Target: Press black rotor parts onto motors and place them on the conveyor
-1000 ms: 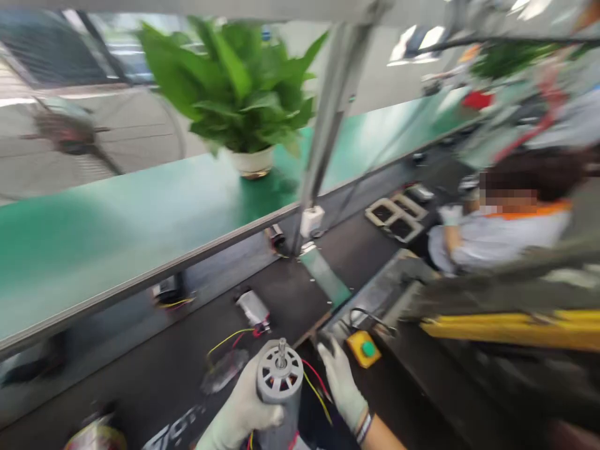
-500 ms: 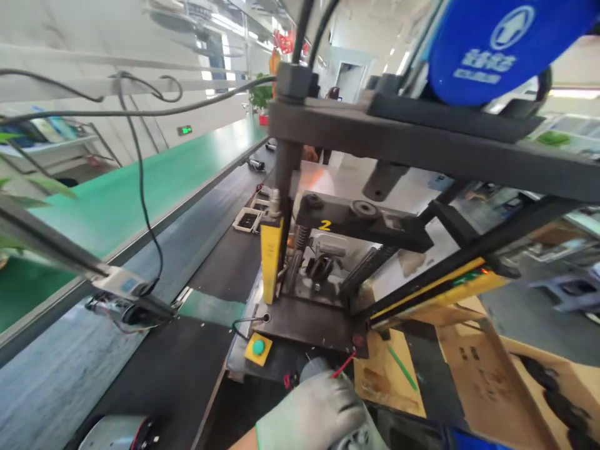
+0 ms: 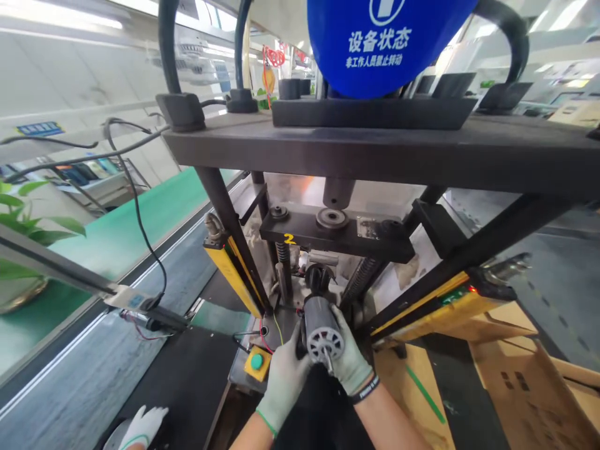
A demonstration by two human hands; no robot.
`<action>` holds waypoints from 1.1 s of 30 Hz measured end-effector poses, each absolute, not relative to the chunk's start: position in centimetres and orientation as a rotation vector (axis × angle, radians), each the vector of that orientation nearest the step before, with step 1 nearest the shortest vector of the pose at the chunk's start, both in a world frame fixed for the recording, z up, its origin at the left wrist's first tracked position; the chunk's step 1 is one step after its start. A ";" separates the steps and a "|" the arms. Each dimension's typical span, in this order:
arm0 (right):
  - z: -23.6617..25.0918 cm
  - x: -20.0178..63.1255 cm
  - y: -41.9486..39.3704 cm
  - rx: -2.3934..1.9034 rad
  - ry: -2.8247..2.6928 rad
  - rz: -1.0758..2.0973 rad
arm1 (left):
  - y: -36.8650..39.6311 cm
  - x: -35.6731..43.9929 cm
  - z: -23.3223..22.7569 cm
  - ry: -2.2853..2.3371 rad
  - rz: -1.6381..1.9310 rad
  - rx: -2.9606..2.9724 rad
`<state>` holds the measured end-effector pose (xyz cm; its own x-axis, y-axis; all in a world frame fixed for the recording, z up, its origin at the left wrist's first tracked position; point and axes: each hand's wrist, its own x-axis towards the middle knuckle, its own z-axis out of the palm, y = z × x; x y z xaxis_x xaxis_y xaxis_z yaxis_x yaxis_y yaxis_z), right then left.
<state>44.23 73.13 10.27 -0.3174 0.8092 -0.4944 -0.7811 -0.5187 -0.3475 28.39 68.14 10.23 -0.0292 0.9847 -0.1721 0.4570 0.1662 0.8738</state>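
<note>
Grey and ribbed, an electric motor [image 3: 320,330] sits between both gloved hands at the mouth of a black press [image 3: 337,231], shaft pointing back toward the person. The left hand [image 3: 287,374] wraps its grip around the motor's left side; the right hand [image 3: 352,357] clasps its right side. Red and yellow wires [image 3: 268,331] trail from the motor. A yellow box with a green button [image 3: 256,362] lies just left of the left hand. A co-worker's white glove [image 3: 143,426] shows low left, near the conveyor belt [image 3: 70,387].

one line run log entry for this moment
left hand: holds motor | right hand: holds motor | motor: shaft toward camera, at press opening | green button: untouched
</note>
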 end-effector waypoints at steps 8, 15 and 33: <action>9.7 41.5 76.9 -0.681 0.195 2.019 | 71.7 26.5 8.3 1.616 0.722 1.428; 8.4 42.1 75.3 -0.826 0.160 1.877 | 71.7 26.7 8.5 1.493 0.763 1.444; 14.8 42.3 80.6 -0.541 0.133 1.926 | 76.5 27.9 14.0 1.367 0.911 1.338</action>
